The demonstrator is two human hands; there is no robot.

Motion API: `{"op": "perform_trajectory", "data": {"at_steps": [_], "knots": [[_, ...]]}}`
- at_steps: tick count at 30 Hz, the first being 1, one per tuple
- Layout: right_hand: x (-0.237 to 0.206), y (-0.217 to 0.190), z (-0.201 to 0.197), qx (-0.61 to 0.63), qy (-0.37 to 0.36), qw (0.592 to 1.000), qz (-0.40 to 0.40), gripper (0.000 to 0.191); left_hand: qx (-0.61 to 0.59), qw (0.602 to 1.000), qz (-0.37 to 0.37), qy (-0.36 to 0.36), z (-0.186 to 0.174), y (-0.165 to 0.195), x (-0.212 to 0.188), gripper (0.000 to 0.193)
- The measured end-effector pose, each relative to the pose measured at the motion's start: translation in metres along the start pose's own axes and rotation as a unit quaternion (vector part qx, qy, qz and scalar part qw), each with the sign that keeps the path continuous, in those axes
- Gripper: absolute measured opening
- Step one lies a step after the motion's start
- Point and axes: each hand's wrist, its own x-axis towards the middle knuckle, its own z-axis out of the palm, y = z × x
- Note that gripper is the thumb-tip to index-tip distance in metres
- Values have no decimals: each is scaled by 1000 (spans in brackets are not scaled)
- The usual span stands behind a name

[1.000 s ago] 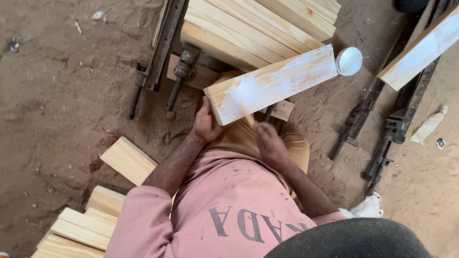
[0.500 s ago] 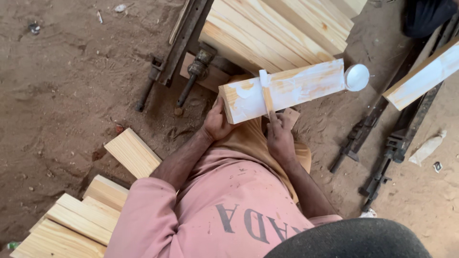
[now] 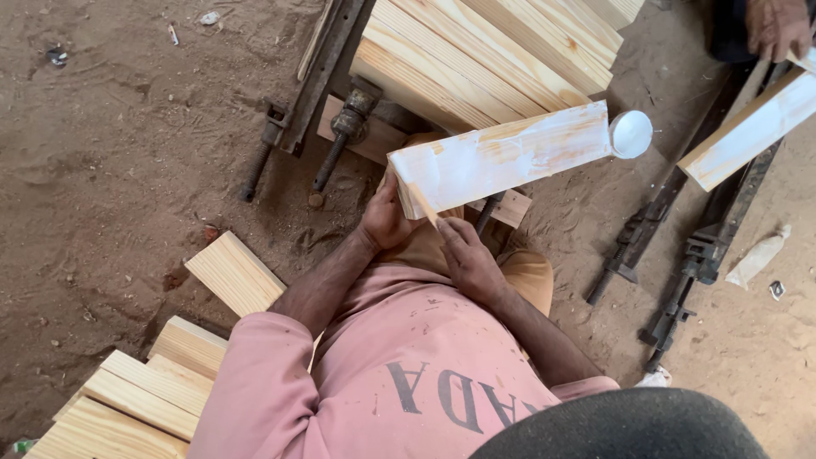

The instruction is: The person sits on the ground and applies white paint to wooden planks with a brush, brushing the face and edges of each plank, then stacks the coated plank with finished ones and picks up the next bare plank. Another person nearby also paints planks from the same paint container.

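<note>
Left hand: the left hand [image 3: 382,217] grips the near end of the wooden board [image 3: 501,157], fingers wrapped round its lower left corner.
Right hand: the right hand [image 3: 466,255] is closed round a thin wooden stick [image 3: 425,206], whose tip touches the board's near end just beside the left hand.
Board, place: held up off the ground in front of the person's chest, above the knees and the sandy floor [image 3: 110,144].
Board, edges: its far end stops just beside a small white bowl [image 3: 631,133]; its upper long edge runs near the clamped stack of boards [image 3: 476,51], apart from it as far as the view shows.
Open room: bare sand lies open to the left of the board; to the right, 2 long metal clamps [image 3: 680,255] lie on the ground, well apart from it.
Board, look: pale pine, its top face smeared white, with bare yellowish wood showing through in streaks toward the far end.
Board, direction: long axis runs from lower left to upper right, far end raised slightly in the frame, smeared face turned up.
Other boards: loose boards [image 3: 144,382] lie at the person's left; 1 plank [image 3: 234,272] rests nearer the elbow.
Another person: a hand [image 3: 778,25] at top right holds another white-smeared board [image 3: 748,132].
</note>
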Motion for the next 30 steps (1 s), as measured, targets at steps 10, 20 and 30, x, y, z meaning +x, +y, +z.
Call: {"op": "perform_trajectory", "data": {"at_steps": [10, 20, 30], "knots": [[-6, 4, -5, -78, 68, 990, -101, 52, 48, 999, 13, 21, -5, -1, 0, 58], [-16, 63, -45, -127, 160, 959, 197, 42, 94, 992, -1, 87, 14, 2, -7, 69], [10, 90, -22, -402, 106, 901, 126, 52, 95, 992, 15, 84, 7, -2, -7, 66]]}}
